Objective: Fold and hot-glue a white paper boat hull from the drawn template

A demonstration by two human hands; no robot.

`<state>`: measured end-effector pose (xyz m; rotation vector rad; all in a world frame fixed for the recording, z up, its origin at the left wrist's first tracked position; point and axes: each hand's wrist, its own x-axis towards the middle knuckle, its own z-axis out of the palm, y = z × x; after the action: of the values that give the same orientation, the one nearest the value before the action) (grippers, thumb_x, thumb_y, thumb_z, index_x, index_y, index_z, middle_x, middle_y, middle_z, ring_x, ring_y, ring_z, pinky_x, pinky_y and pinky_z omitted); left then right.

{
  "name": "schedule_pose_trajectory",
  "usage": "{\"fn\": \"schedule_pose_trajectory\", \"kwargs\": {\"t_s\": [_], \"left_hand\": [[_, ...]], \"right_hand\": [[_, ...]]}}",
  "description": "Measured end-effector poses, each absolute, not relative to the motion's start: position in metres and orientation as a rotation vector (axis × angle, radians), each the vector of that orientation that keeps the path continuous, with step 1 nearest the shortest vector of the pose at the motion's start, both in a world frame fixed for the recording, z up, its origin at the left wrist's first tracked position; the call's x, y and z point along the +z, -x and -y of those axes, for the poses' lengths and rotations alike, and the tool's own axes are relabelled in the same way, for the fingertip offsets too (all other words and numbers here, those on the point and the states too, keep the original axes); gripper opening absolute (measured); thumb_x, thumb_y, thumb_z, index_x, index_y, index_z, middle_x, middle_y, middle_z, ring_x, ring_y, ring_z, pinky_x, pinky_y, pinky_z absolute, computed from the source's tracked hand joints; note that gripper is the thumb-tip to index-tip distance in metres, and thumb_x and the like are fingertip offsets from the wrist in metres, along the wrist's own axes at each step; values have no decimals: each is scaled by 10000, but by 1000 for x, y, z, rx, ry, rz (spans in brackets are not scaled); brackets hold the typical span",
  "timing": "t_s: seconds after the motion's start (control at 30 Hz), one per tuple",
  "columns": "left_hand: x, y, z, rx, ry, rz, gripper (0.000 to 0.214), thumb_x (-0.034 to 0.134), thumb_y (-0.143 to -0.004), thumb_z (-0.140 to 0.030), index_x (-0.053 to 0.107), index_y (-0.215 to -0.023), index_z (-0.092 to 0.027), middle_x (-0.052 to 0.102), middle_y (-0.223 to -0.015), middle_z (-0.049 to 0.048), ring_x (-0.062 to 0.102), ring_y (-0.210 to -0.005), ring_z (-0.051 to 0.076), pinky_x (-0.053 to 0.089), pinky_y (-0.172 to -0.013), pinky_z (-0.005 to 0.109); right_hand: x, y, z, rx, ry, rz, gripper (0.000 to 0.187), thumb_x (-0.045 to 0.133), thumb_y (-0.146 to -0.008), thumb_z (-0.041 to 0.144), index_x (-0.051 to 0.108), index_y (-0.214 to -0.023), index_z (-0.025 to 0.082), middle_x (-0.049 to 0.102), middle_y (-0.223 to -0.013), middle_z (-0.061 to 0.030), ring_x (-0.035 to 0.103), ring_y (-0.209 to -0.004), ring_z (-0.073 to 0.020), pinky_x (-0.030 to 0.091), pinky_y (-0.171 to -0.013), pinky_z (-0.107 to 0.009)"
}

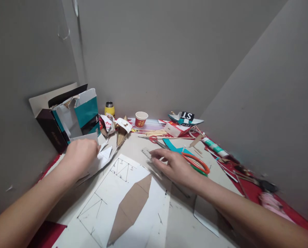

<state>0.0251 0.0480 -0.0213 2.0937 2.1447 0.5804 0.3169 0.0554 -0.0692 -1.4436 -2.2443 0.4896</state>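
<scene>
My left hand [82, 154] is curled closed over white card scraps [105, 154] at the left; what its fingers hold is hidden. My right hand [170, 165] pinches a clear ruler [145, 152] with thumb and fingers, low over the work surface. Between the hands lies a white sheet [104, 187] with triangles and lines drawn in dark ink. On its lower part rests a brown cardboard piece [130, 208], long and pointed at both ends with fold lines. Just beyond my right hand are scissors with red handles [153, 139] and larger orange-handled scissors [199, 162].
Cut-open boxes [86, 112] stand at the back left, near a yellow bottle [109, 109]. A red paper cup [141, 120], thin wooden sticks [152, 133] and a small card boat [186, 119] line the back. A glue tube [215, 147] and scraps lie along the right edge.
</scene>
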Motion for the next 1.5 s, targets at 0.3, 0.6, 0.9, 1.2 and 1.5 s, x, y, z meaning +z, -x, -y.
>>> {"fn": "schedule_pose_trajectory", "kwargs": {"t_s": [0.3,0.6,0.9,1.2,1.5], "left_hand": [[-51,-3,-79,161,-2054,-2095,166,592,-655,-311,626,-597,-159,691,-778,221,645,-798,408,439,-709,429],[-48,-10,-83,382,-1946,-1725,188,534,-710,-376,588,-696,-197,620,-653,9,563,-606,186,389,-539,257],[-17,-19,-64,716,-1653,-1649,183,577,-695,-373,524,-731,-202,478,-489,-54,405,-392,109,264,-378,203],[-45,-69,-34,872,-1474,-1287,84,548,-800,-254,523,-872,-219,468,-497,-93,422,-425,101,311,-406,177],[-74,-89,-19,993,-1510,-1204,372,433,-946,-434,676,-1082,-187,711,-1066,46,584,-1091,230,426,-945,300]], "right_hand": [[-70,-293,-47,591,1391,2379,289,483,-880,235,691,-1056,138,730,-1015,-122,674,-886,-246,502,-754,-335],[-72,-289,-50,1012,1331,2086,241,494,-897,282,676,-812,150,673,-722,-46,595,-653,-155,459,-589,-249],[-69,-264,-53,1460,1349,1580,328,423,-946,395,575,-820,133,661,-925,-118,646,-620,-126,506,-497,-226],[-69,-262,-50,1124,1124,1641,399,437,-894,501,435,-641,192,417,-598,32,436,-539,-108,381,-471,-220],[-81,-274,-28,1323,1133,1757,312,448,-909,397,528,-709,171,491,-626,24,466,-578,-124,388,-546,-237]]}}
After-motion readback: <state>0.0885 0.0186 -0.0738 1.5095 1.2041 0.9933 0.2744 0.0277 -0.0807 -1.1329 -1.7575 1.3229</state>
